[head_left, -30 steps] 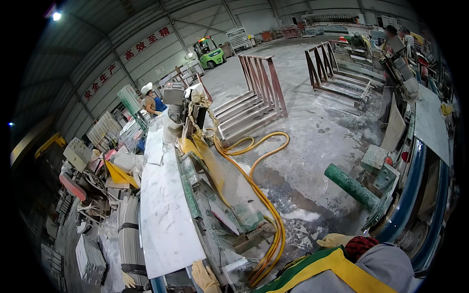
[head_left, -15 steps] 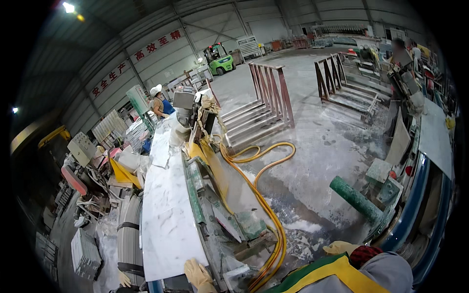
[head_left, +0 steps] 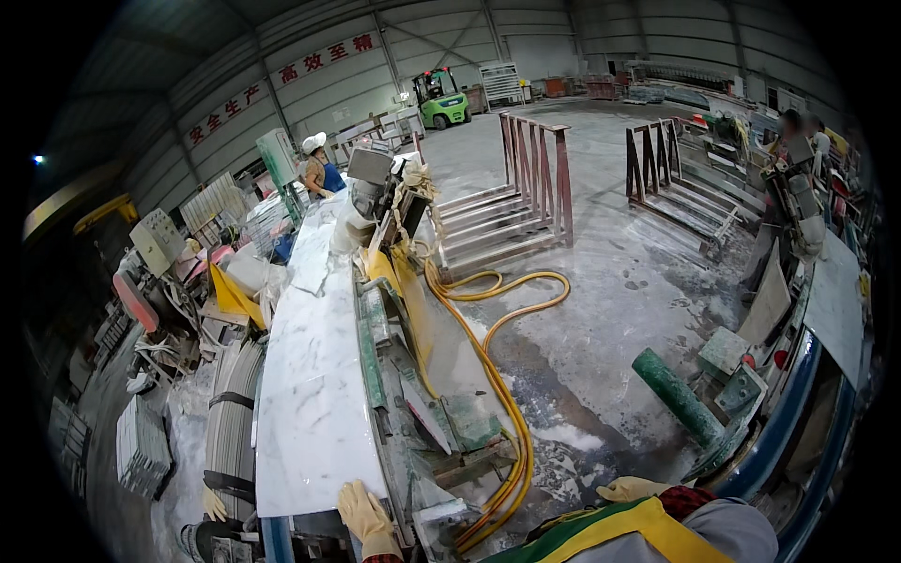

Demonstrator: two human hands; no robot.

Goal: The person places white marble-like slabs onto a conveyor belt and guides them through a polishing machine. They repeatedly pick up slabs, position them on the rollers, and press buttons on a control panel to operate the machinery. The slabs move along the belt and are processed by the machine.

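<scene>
At slab (head_left: 314, 460) edge | left hand (head_left: 368, 521) palm-down, fingers extended | right hand (head_left: 633, 489), fingers: cannot tell

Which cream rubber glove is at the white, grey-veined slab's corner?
The one on the left hand, at the near right corner of the white slab. The right hand is past the yellow hoses; the third glove shows left of the slab.

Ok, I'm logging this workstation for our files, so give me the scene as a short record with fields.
Left hand: cream-gloved, at the near edge of the grey-veined white slab
Right hand: cream-gloved, beside the green-and-yellow garment; grip unclear
Right of slab: looped yellow-orange hoses
Beyond: reddish-brown slatted metal rack, bright green forklift
</scene>
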